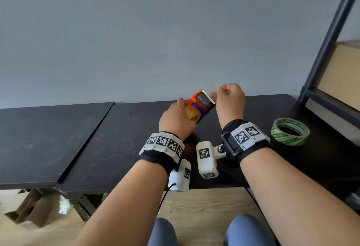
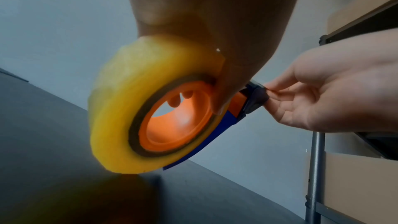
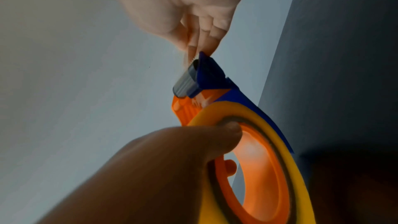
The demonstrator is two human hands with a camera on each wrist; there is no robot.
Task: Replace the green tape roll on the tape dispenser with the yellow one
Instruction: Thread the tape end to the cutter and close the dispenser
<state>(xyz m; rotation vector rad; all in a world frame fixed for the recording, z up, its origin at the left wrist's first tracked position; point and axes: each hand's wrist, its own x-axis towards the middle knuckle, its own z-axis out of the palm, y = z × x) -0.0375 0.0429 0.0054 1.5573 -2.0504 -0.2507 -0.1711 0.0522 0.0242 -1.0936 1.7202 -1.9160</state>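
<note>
The orange and blue tape dispenser (image 1: pixel 198 105) is held above the black table, its toothed end tilted up and to the right. The yellow tape roll (image 2: pixel 120 113) sits on the dispenser's orange hub (image 2: pixel 176 118). My left hand (image 1: pixel 176 118) grips the roll and dispenser, thumb on the roll's inner rim (image 3: pixel 228 129). My right hand (image 1: pixel 228 99) pinches at the dispenser's grey roller (image 3: pixel 185 83) and toothed blade, where the tape end is too thin to make out. The green tape roll (image 1: pixel 289 131) lies flat on the table to the right, apart from both hands.
The black table (image 1: pixel 116 138) has a second black tabletop (image 1: pixel 39 138) butted against its left side. A dark metal shelf frame (image 1: pixel 327 41) with cardboard boxes (image 1: pixel 342 76) stands at the right. Cardboard scraps (image 1: pixel 29 208) lie on the floor below.
</note>
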